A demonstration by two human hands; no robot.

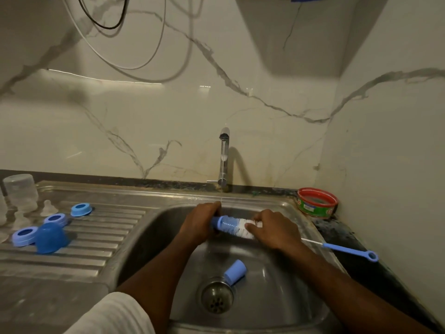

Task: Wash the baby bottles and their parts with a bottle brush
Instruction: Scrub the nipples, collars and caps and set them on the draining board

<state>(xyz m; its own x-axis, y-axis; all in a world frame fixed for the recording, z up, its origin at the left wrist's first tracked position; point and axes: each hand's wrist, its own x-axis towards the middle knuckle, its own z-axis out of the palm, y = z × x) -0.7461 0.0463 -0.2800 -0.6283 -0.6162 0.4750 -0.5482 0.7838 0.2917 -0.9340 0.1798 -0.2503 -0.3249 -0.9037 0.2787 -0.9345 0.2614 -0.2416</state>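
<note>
Left hand (201,221) curled round the blue handle end of the bottle brush (234,225), held level over the sink basin (277,285). Right hand (272,229) fingers bent over the white bristle end, thumb underneath, gripping the bristles. Thin stream of water falls from the tap (224,160) just behind the left hand's knuckles. Small blue cap (235,271) lies on its side in the basin, just beside the drain strainer (217,297). Thin blue nipple brush (346,250) lies on the right sink rim, loop end pointing right, partly over the dark counter (342,235). Red-and-green round tub (317,202) sits in the back right corner. On the ribbed drainboard (96,249) to the left: three blue collar rings (81,209), one blue dome cap (49,238) resting against the nearest ring, clear nipples (49,208), and a clear bottle (20,191) standing mouth down. White veined marble wall (144,116) behind; cables (134,44) hang across its upper part.
</note>
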